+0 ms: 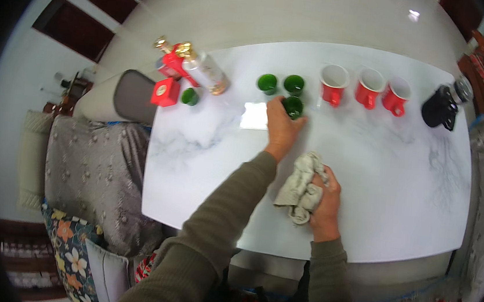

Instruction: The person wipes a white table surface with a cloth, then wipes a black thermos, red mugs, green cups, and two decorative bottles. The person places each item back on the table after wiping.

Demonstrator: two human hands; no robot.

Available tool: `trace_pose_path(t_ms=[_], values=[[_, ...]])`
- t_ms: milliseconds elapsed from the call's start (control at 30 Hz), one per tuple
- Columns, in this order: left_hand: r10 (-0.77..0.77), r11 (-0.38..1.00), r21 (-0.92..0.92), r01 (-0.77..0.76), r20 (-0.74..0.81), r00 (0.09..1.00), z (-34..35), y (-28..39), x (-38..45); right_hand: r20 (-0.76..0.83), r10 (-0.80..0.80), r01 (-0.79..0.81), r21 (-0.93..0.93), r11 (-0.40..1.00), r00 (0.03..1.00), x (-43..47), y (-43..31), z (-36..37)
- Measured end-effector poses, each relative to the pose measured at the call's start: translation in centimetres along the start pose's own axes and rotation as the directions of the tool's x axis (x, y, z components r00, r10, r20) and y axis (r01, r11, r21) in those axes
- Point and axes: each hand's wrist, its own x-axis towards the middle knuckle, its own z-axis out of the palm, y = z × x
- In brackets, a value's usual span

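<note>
My left hand [282, 128] has its fingers around a small green cup [293, 108] on the white marble-patterned table [205, 165]. Just beyond it stand two more green cups, one at the left [267, 84] and one at the right [294, 85]. Nearer to me, my right hand [327, 200] grips a crumpled pale cloth [304, 187] over the table. To the right of the green cups is a row of three red mugs with white insides, the left one [333, 83], the middle one [369, 87] and the right one [396, 96].
At the table's far left stand a clear bottle with a gold cap [206, 71], a red bottle [179, 64], a red box [166, 92] and another green cup [190, 97]. A dark jug [440, 107] is near the right edge. Covered sofas [91, 171] flank the table.
</note>
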Motion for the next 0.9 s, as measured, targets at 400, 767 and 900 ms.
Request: trace_pose_path(t_ms=[400, 767, 900], values=[[-0.277, 0.914, 0.190, 0.359, -0.356, 0.892, -16.9, -16.4, 4.3, -0.057, 0.084, -0.075, 0.133, 0.988, 0.995, -0.1, -0.9, 1.5], [-0.315, 0.910, 0.212, 0.355, -0.203, 0.927, -18.0, -20.9, 11.8, -0.038, 0.094, -0.093, 0.022, 0.995, 0.995, 0.3, -0.3, 0.6], [-0.341, 0.934, 0.072, 0.351, -0.128, 0.931, -18.9, -18.9, 9.5, 0.000, 0.104, -0.104, 0.005, 0.995, 0.995, 0.0, -0.1, 1.1]])
